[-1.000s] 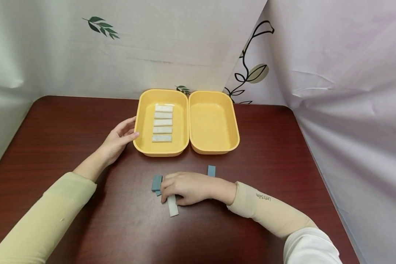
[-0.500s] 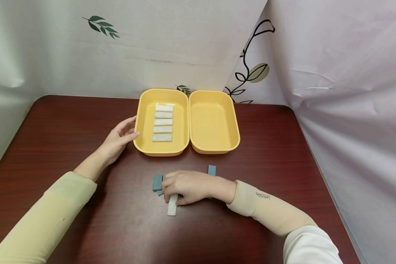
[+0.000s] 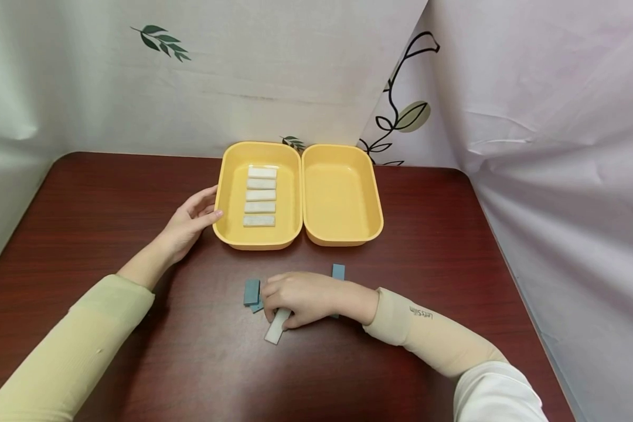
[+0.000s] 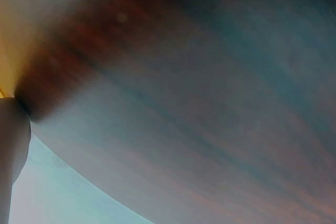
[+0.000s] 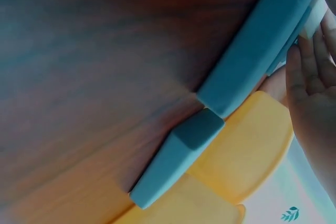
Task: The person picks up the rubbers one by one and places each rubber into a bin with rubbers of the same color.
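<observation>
The fingers (image 3: 270,312) of the right hand (image 3: 302,298) are pinching a white piece (image 3: 276,329) against the thumb, low over the near middle of the worktop (image 3: 427,234). The left hand (image 3: 186,228) has its thumb spread wide and rests on the left side of the left yellow tray (image 3: 287,211); its fingertips are partly tucked out of sight.

Five white pieces (image 3: 261,195) lie flat in that tray in a neat row, one behind the other, so that bit looks done. The pinched one isn't in there yet. I'd say the job is about half way. The blue pieces (image 3: 251,292) are all out on the worktop, some left of the right hand and some by its wrist, and none is in the right yellow tray (image 3: 343,196).

The worktop is shiny, dark red-brown wood. Pale, wrinkly cloth (image 3: 274,76) hangs at the far side, left and right, with leaf pictures (image 3: 164,43) on it.
</observation>
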Tool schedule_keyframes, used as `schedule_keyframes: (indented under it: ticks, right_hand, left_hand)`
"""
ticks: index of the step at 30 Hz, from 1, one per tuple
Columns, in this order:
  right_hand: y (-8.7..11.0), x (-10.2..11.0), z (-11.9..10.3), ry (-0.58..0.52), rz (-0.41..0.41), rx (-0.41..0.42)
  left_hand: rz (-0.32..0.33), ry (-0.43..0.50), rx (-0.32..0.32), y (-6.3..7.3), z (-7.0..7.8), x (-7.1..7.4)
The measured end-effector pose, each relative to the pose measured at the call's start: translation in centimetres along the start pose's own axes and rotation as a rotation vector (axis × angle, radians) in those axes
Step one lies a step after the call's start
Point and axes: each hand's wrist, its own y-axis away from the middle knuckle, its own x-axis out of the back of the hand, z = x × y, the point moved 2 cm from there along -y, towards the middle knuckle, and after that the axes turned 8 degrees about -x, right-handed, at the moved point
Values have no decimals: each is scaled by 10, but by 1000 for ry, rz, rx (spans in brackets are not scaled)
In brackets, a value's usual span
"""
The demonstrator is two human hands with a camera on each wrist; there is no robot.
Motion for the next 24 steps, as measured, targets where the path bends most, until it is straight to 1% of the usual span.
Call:
schedule_keyframes:
  ticks: [11,19,24]
  right_hand:
    - [0,1,0,-57,-23,-35]
    - [1,3,1,-96,-8,-24]
    - [2,5,1,-104,4,-33]
  left_hand:
    - [-6,-14,1,1,1,0]
    - [-4,-41,20,1,2,0]
    - [-6,-52,24,1,3,0]
